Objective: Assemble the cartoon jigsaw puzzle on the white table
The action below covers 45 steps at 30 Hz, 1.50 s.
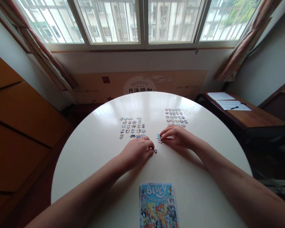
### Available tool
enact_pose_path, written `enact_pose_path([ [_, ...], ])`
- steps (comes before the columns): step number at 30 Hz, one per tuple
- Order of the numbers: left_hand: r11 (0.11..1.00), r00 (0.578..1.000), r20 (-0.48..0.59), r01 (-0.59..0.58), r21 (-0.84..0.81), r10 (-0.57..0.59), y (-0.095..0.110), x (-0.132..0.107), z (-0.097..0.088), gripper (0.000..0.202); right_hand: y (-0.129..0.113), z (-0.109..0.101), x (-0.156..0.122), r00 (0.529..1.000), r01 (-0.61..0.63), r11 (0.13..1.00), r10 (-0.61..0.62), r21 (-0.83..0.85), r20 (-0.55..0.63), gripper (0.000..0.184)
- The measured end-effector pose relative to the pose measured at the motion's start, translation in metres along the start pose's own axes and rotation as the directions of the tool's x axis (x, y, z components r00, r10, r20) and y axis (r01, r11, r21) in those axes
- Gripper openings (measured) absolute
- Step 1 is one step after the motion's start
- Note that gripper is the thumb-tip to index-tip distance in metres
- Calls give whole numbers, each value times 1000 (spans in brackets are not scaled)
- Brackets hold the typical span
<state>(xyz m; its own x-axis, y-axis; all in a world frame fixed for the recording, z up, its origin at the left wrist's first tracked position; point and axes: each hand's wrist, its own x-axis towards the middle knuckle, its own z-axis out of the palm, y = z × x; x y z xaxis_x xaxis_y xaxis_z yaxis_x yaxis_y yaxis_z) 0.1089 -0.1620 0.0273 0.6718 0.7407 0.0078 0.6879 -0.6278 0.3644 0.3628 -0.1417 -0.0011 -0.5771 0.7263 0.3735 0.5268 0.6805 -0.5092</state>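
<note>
My left hand [139, 150] is closed in a pinch on a small dark jigsaw puzzle piece [155, 151] near the middle of the round white table [90, 171]. With its fingers closed, my right hand [175, 135] grips light-blue puzzle pieces [159, 138] that look joined together, just above the tabletop or touching it; I cannot tell which. Beyond my left hand lie loose puzzle pieces [133, 126] in loose rows, some partly hidden by that hand. More pieces [174, 116] stand in tidy rows beyond my right hand, which covers the nearest ones.
A colourful Bluey picture sheet [158, 205] lies at the table's near side. Right of the table, a brown wooden desk [256, 117] holds papers [232, 105] and a pen. A tan printed board [92, 85] stands below the windows, and an orange-brown cabinet [19, 126] is on the left.
</note>
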Motion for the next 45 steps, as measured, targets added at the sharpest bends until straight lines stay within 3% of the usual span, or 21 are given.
enact_pose_path([
  [5, 998, 991, -122, 54, -30, -58, 9, 12, 18, 14, 1, 1, 2, 1000, 6, 999, -5, -31, 18, 16],
  [11, 998, 981, -188, 53, -31, -58, 11, 19, 26, 13, -5, -2, 3, 997, -22, 998, 26, -66, 66, 20],
  [25, 999, 960, -279, 3, -39, -14, 5, 20, 32, 12, -14, -5, 4, 993, -83, 993, 90, -78, 81, 19],
  [35, 999, 952, -304, -29, 33, 38, 6, 19, 32, 14, -16, -5, 2, 989, -132, 987, 138, -95, 52, 8],
  [45, 998, 932, -357, -61, 8, 60, -3, 17, 34, 17, -13, -3, 1, 991, -126, 991, 127, -34, 40, 6],
])
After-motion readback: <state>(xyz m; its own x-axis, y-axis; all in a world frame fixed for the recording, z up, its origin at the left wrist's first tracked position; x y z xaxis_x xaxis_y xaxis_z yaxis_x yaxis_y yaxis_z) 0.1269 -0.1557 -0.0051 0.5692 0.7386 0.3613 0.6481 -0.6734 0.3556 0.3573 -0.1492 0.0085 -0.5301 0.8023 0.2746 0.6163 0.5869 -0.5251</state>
